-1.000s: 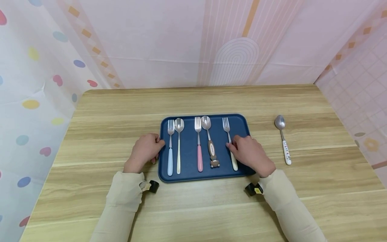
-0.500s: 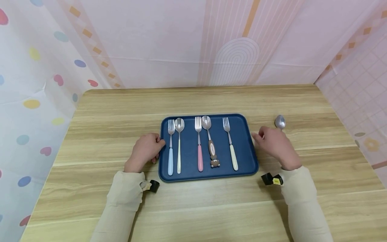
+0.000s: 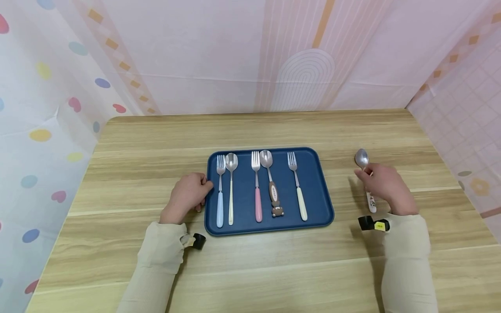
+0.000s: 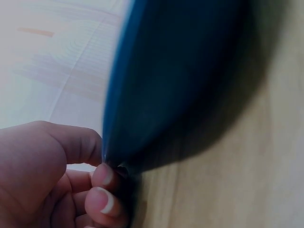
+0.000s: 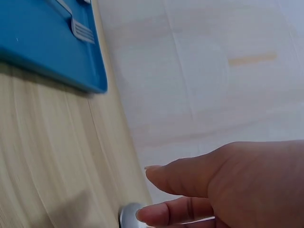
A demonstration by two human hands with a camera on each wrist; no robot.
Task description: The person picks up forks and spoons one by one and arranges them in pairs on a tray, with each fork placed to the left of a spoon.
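My left hand [image 3: 188, 193] pinches the left rim of a dark blue tray [image 3: 242, 195]; in the left wrist view the thumb lies on one side of the rim and the fingertips on the other. To the right of the tray, a metal spoon [image 3: 362, 158] with a patterned white handle lies on the table. Over its handle hovers my right hand [image 3: 387, 184], hiding part of it. Thumb and fingers [image 5: 166, 213] stand apart in the right wrist view, nothing between them, with the spoon's bowl [image 5: 129, 216] just beyond the fingertips.
On the tray lie a blue-handled fork [image 3: 220, 208], a slim spoon [image 3: 231, 195], a pink-handled fork [image 3: 258, 204], a brown bear-handled spoon [image 3: 275, 195] and a cream-handled fork [image 3: 301, 203]. Behind the wooden table [image 3: 274, 269] hangs a printed curtain [image 3: 215, 56].
My right hand has left the cream-handled fork on the tray and moved right to the white-handled spoon. My left hand stays at the tray's left rim.
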